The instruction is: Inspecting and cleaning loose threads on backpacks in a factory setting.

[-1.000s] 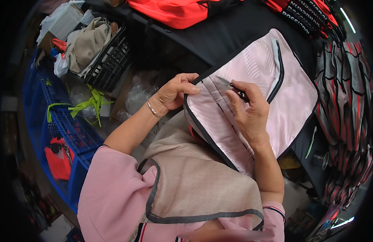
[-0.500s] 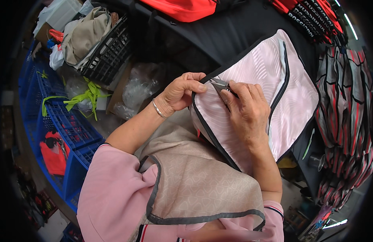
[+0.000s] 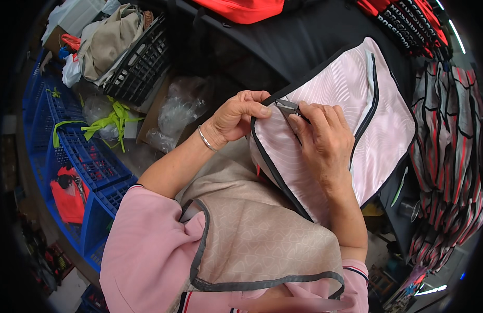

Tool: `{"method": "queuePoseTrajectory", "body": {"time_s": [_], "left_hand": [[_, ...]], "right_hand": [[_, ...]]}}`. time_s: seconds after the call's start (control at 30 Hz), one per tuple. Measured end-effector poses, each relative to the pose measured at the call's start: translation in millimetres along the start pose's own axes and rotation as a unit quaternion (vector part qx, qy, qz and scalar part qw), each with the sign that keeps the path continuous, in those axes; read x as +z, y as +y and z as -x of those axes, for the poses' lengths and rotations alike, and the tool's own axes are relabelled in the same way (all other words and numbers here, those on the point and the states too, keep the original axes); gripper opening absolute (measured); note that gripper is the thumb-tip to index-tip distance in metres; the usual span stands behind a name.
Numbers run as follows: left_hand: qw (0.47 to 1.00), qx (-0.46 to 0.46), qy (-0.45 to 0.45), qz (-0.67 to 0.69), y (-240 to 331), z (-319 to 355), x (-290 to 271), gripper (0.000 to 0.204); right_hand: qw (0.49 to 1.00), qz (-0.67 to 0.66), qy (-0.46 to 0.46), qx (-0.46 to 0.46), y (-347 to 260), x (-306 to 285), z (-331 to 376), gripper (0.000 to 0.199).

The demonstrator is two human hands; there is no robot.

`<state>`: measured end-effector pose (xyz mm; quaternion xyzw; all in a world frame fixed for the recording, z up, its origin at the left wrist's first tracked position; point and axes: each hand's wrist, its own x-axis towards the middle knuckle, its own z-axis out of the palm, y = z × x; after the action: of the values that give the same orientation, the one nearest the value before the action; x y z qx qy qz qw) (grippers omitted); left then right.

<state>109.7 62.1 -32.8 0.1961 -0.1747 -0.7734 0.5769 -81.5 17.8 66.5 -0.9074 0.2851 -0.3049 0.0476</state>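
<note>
A pale pink lining panel [image 3: 325, 99] with black binding along its edges and a dark zip across it lies in front of me. My left hand [image 3: 239, 116] pinches its bound corner between thumb and fingers. In my right hand [image 3: 327, 141] are small dark thread snips [image 3: 288, 108], held by thumb and fingers over the panel. Their blades point at the edge beside my left thumb and look nearly closed. Whether a thread lies between them is too small to tell. A beige patterned apron [image 3: 267, 240] with grey trim covers my lap.
A dark cloth-covered table [image 3: 299, 39] extends beyond the panel, with red bags [image 3: 246, 9] on it. Blue plastic crates [image 3: 95, 161] and a black basket [image 3: 139, 65] of cloth stand at left. Grey-and-red striped pieces [image 3: 445, 135] hang at right beside a metal cup [image 3: 408, 209].
The snips' blades have come together from a slightly spread position. The panel and both hands have shifted a little to the right in the picture, and my left hand keeps its pinch.
</note>
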Motion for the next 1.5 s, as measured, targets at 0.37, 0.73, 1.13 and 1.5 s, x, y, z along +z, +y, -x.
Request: {"method": "queuePoseTrajectory", "body": {"time_s": [0.37,0.73,1.13,1.5], "left_hand": [[1.0,0.003,-0.003,-0.005,1,0,-2,0.018],[1.0,0.002,-0.005,-0.005,1,0,-3,0.018],[1.0,0.013,-0.008,-0.026,0,-1,-4,0.022],[0.995,0.03,0.065,-0.066,11,-1,0,0.024]], "right_hand": [[0.99,-0.101,-0.009,0.1,12,-7,-1,0.022],[0.998,0.056,-0.018,-0.013,3,3,-3,0.019],[1.0,-0.008,-0.012,0.024,6,9,0,0.017],[0.982,-0.121,0.003,0.143,32,31,1,0.014]]}}
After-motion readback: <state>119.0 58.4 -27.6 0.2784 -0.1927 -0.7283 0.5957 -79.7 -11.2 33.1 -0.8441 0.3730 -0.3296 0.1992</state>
